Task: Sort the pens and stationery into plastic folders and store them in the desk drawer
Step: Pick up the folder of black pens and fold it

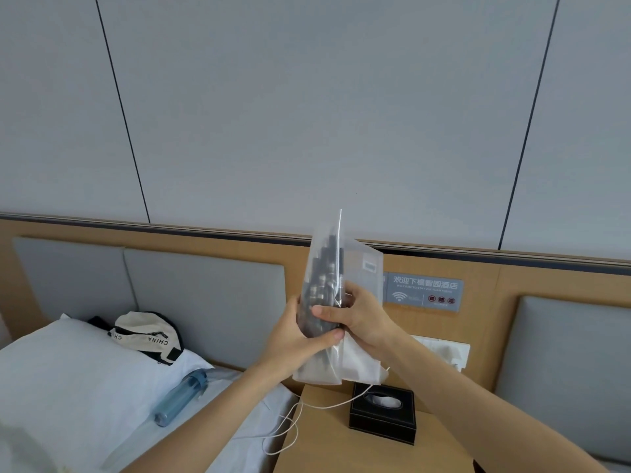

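Plastic folder (341, 288) of pens (322, 288) held upright; left hand (297, 339) and right hand (362, 315) clasped round bundle. Film judged slippery, floppy; best gripped at pens.

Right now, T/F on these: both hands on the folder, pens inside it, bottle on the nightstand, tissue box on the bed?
1. Both the left hand and right hand grip the plastic folder. True.
2. Dark pens sit inside the folder. True.
3. The blue bottle stands on the nightstand. False: it lies on the bed.
4. The black tissue box is on the bed. False: it sits on the nightstand.
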A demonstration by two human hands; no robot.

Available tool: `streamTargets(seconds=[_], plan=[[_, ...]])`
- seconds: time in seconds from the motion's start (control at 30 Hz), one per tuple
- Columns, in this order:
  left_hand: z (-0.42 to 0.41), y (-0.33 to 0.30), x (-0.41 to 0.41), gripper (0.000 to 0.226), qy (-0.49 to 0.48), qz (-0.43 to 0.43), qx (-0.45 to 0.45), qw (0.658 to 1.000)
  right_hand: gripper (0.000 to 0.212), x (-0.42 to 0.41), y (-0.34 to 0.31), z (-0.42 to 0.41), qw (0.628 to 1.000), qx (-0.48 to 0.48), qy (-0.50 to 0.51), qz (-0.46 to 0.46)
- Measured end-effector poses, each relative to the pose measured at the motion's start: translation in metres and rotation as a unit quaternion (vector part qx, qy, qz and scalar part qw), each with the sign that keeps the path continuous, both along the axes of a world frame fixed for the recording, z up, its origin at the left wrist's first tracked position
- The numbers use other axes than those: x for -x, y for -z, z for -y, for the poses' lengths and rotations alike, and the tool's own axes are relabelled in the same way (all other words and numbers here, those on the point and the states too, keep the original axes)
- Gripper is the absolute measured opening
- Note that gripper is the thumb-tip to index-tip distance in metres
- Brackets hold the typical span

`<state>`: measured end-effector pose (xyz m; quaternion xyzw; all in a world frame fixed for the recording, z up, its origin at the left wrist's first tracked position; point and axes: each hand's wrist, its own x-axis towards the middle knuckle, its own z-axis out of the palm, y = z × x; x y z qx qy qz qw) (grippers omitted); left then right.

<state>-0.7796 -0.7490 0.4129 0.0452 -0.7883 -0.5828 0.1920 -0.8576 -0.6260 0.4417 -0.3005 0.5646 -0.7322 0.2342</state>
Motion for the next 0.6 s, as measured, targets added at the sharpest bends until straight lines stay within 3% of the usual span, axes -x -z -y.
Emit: streamTargets(seconds=[0.2,0.43,0.6], plan=[[0.001,-0.002,-0.002,0.076,0.063,0.026,-0.054,0.996,0.030,0.002,0.002,-0.006,0.999,0.042,-0.026,0.000],[-0.012,-0.001,-0.004,0.052,0.026,-0.013,-0.066,0.997,0.029,0.002,-0.001,-0.008,0.992,0.091,-0.076,0.031],[-0.009,-0.003,-0.011,0.048,0.074,0.031,-0.110,0.991,0.040,0.003,-0.006,-0.011,0.991,0.060,-0.123,0.001]])
